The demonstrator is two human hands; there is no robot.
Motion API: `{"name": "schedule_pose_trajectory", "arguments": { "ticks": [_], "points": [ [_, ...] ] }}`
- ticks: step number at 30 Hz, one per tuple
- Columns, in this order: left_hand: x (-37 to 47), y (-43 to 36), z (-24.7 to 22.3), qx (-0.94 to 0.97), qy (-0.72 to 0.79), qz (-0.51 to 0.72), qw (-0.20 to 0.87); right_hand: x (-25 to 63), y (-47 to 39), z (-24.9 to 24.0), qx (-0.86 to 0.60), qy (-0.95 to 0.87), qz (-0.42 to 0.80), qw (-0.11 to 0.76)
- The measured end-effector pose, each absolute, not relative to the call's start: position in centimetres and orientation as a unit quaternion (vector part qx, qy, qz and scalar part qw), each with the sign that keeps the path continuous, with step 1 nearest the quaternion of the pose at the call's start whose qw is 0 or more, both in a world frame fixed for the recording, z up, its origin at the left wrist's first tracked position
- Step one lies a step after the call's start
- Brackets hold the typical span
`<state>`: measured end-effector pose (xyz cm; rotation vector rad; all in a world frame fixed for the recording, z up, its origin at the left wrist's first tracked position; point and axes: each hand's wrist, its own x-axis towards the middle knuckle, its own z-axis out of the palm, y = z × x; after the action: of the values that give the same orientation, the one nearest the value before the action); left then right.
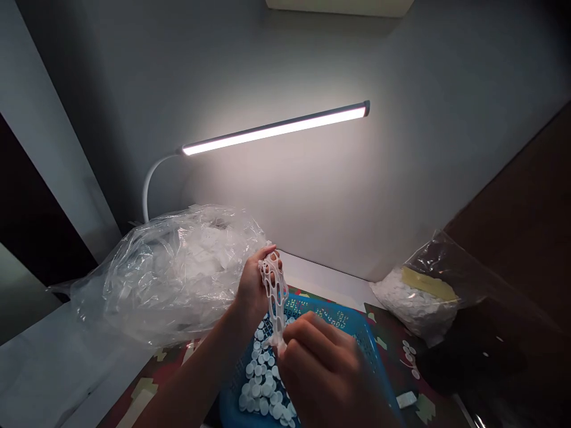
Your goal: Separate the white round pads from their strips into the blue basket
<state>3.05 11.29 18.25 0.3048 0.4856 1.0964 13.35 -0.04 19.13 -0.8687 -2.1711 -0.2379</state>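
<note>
**Thin punched strip pulled between two hands over the basket**

Left hand (pixel 252 291) pinches the top end of a white perforated strip (pixel 275 297), fingers closed on it at approx head of the strip. Right hand (pixel 321 362) is curled shut round the bottom end, w/ fingertips right at the strip's lowest tab. Strip hangs near-upright between them, directly above the blue basket (pixel 361 339), which holds a pile of small white discs (pixel 263 386).

Risks, as a judgement: strip is mostly holes, so webs btwn holes look weak; a hard tug could tear it. Anything freed near the basket's right rim could drop outside, where a few loose discs (pixel 408 351) already lie on the table.

Hard to see: whether any discs remain in the strip. Right palm faces away, so the exact grip is hidden. Clear plastic bag (pixel 169 273) at left shows only crumpled white contents, prob more strips, can't confirm. Second bag (pixel 423 297) at right fades into shadow. Basket's near edge is cut off by the frame. Desk lamp (pixel 276 128) glares overhead.
</note>
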Motion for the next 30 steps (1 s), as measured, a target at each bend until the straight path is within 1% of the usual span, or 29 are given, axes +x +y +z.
{"name": "schedule_pose_trajectory", "arguments": {
  "ticks": [3, 7, 11, 14, 20, 24, 28, 30],
  "points": [
    [3.0, 11.0, 18.7, 0.156, 0.238, 0.536, 0.794, 13.4, 0.2, 18.9, -0.35, -0.836, -0.074, 0.415],
    [2.8, 10.7, 19.2, 0.162, 0.238, 0.546, 0.787, 13.5, 0.5, 18.3, -0.385, -0.817, -0.045, 0.426],
    [2.5, 10.8, 19.2, 0.169, 0.246, 0.546, 0.783, 13.5, 0.5, 17.9, -0.39, -0.815, -0.01, 0.428],
    [2.4, 11.4, 18.8, 0.171, 0.233, 0.555, 0.78, 13.3, 0.4, 18.1, -0.365, -0.837, -0.031, 0.406],
    [2.3, 12.3, 18.1, 0.131, 0.212, 0.565, 0.786, 12.4, 0.3, 18.6, -0.331, -0.852, -0.122, 0.386],
    [2.1, 12.6, 17.8, 0.125, 0.205, 0.571, 0.785, 12.2, 0.3, 18.6, -0.33, -0.85, -0.139, 0.387],
    [1.8, 12.9, 18.0, 0.127, 0.202, 0.574, 0.783, 12.4, 0.1, 18.5, -0.333, -0.842, -0.105, 0.412],
    [1.8, 12.8, 18.3, 0.148, 0.216, 0.56, 0.786, 12.8, 0.0, 18.7, -0.339, -0.811, -0.083, 0.47]
  ]
}}
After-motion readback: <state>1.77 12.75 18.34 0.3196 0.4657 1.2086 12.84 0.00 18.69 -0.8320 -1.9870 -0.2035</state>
